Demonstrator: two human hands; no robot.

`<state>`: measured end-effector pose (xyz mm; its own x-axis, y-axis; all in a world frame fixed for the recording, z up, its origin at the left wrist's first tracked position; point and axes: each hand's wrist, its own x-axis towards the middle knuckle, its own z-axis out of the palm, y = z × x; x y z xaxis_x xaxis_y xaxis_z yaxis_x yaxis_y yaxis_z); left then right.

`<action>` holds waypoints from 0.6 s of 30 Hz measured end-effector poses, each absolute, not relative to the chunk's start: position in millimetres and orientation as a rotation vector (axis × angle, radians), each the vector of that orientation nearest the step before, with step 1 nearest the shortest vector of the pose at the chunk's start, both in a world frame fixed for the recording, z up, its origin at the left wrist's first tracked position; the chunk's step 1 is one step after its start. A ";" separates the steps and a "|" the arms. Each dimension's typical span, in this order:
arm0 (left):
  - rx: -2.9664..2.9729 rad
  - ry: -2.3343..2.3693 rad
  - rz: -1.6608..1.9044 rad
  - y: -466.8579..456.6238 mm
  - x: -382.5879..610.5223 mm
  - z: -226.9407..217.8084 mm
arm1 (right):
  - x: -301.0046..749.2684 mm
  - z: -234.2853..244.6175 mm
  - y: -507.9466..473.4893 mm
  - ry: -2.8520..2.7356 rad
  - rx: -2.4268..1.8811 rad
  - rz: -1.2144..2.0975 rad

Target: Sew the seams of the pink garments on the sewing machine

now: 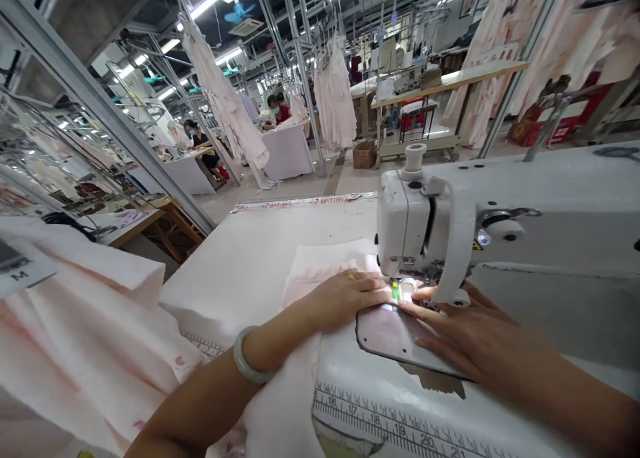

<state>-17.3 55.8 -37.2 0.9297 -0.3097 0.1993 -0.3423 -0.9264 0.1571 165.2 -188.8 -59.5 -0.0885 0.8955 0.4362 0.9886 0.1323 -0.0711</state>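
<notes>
Tabletop (290, 221): white, centre of the frame, running to the lower right; a printed ruler strip crosses it at lower centre.

Machine (555, 185): white sewing machine, right half of the frame, its head just right of centre.

Garment (95, 345): pale pink, in folds, lower left; its support is hidden.

Cloth (323, 261): pale pink, on the tabletop at centre, left of the machine's head. Long axis runs from upper centre down to lower centre, leaning left toward the bottom, passing beneath the left wrist. The left hand (343, 301) is the nearer, lying over it: the cloth is directly under those fingers, which are flat and laid down, with no grip visible. The right hand (473, 338) comes in from lower right, fingers extended over the metal plate (390, 335), tips beside the needle area; the cloth's main spread lies leftward of them. Whether they pinch its edge cannot be told.

Red box (543, 131): upper right, on the floor; contents unclear.

Basket (365, 155): brown, upper centre, on the floor; contents not discernible.

Card (23, 271): left edge, marked "M", against the garment.

Bangle (245, 355): pale, on the left wrist.

Green piece (396, 290): between the two hands' fingertips, under the head.
</notes>
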 end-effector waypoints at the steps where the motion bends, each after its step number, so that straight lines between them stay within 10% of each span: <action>1: 2.913 -0.465 0.229 55.6 -16.6 -36.5 | 166.0 -60.7 -188.7 -2.039 -1.847 -0.318; 18: 2.920 -0.286 0.181 57.7 -12.7 -38.9 | 173.4 -68.0 -189.9 -2.053 -1.829 -0.300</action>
